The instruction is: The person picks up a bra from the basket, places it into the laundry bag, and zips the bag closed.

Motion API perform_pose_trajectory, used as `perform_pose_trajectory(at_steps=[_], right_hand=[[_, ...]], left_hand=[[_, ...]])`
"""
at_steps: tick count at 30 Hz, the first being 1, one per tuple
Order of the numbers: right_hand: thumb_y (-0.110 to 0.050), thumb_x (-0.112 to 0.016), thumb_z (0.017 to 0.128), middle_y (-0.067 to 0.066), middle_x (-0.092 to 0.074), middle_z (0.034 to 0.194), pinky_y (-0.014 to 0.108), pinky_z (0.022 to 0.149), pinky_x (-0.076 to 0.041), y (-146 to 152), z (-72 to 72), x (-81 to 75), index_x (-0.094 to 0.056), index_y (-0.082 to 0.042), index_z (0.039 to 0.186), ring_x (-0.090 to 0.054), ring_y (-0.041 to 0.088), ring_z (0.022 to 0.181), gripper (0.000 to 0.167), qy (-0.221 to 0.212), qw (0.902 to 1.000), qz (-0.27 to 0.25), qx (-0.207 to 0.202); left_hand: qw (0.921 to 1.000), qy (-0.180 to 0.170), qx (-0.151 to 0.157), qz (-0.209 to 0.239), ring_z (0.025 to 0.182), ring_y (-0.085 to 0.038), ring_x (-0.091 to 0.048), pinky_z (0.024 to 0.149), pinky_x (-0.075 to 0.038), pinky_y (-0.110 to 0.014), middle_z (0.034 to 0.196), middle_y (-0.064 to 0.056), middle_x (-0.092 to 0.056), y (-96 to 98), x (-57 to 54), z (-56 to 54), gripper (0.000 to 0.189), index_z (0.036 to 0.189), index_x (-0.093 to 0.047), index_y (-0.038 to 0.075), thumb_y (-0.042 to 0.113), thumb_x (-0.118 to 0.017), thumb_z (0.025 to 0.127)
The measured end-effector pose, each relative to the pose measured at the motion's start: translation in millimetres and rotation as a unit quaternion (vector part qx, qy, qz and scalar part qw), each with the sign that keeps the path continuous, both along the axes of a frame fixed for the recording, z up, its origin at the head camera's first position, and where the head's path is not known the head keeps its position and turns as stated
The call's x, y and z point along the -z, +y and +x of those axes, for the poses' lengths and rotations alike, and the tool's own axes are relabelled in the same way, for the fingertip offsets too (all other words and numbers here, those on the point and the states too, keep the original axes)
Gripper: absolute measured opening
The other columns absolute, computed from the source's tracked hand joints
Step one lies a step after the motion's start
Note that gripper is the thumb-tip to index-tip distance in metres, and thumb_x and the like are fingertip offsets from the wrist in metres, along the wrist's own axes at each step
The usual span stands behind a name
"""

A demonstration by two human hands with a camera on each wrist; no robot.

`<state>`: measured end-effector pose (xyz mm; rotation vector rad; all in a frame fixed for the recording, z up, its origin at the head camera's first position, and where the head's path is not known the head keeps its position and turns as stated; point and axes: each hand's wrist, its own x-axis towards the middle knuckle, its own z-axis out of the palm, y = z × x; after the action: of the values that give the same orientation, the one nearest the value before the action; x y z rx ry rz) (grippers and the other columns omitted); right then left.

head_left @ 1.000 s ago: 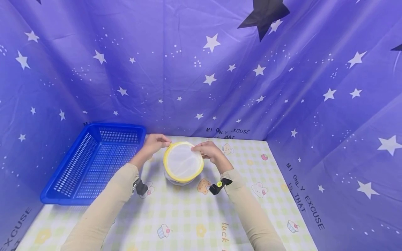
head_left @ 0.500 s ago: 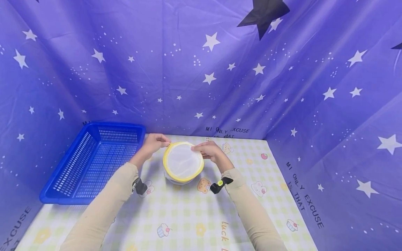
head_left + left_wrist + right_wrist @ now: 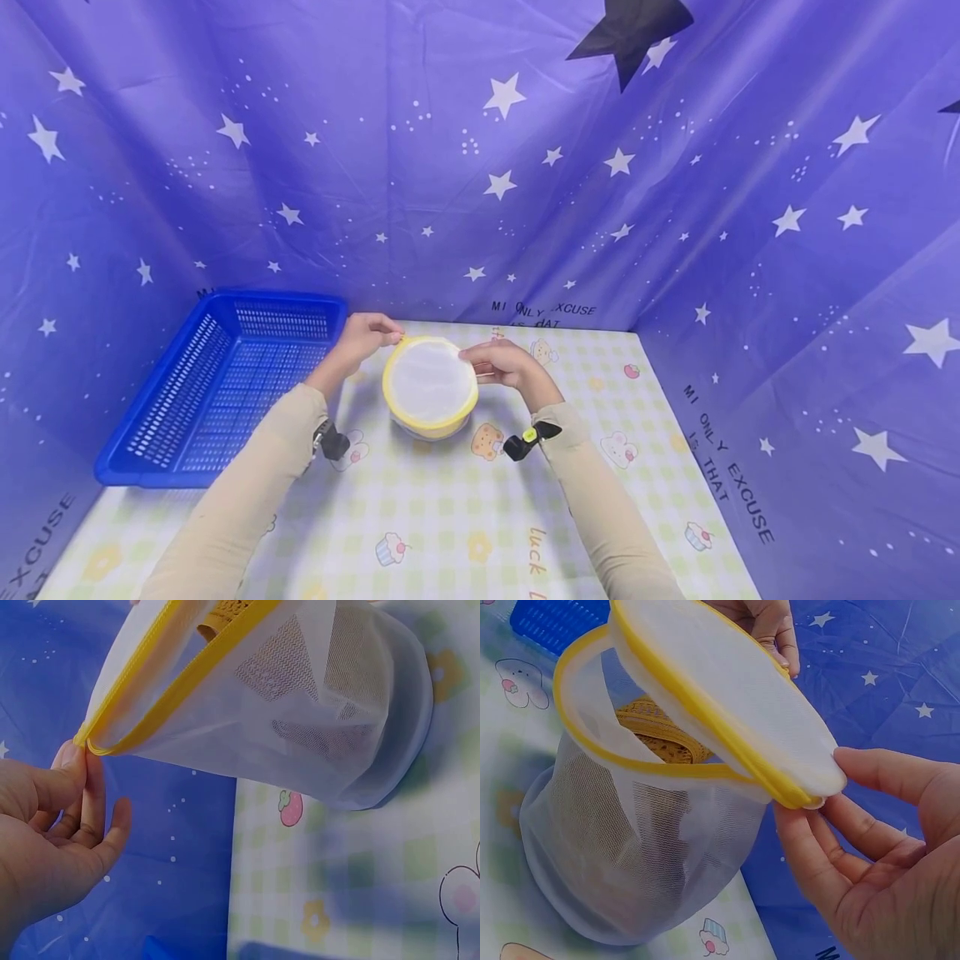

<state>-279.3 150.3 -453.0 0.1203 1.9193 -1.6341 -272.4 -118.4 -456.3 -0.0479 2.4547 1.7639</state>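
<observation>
long beige sleeves (image 3: 240, 487); black wrist cameras (image 3: 335, 445), the right one bearing a yellow-green spot (image 3: 529, 435).

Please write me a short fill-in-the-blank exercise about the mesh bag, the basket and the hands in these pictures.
1. The white mesh bag has its round edge trimmed in the colour ____.
2. The hand nearer the basket, pinching the bag's trim, is the person's ____ one.
3. The whole perforated basket is coloured ____.
4. Besides small dots, the curtain behind the bag is printed with many white ____.

Missing words: yellow; left; blue; stars.
</observation>
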Motion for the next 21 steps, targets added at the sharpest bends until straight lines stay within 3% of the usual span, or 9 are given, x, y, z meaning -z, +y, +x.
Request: perform_pose_trajectory(at_steps=[6,21], right_hand=[[-0.007,-0.07,0.093,0.002,-0.076,0.085,0.035,0.086,-0.063,1,-0.5,3.4,-0.062,0.01,0.128,-0.073,0.014,0.077,0.039,-0.01,0.9999,-0.011,0.005],[-0.003,-0.07,0.093,0.001,-0.074,0.079,0.03,0.079,-0.064,-1,0.2,12.5,-0.066,0.009,0.121,-0.072,0.012,0.072,0.031,-0.021,0.9983,-0.029,0.046]], left_hand=[[1.0,0.005,0.002,-0.001,0.092,-0.023,-0.07,0.106,-0.051,-0.05,0.097,-0.013,-0.077,-0.5,0.6,-0.6,0.017,0.106,-0.073,-0.005,0.003,-0.073,0.091],[1.0,-0.001,0.005,-0.001,0.091,-0.021,-0.07,0.102,-0.054,-0.047,0.092,-0.007,-0.077,0.1,3.9,-0.3,0.016,0.106,-0.072,-0.005,0.002,-0.072,0.091]])
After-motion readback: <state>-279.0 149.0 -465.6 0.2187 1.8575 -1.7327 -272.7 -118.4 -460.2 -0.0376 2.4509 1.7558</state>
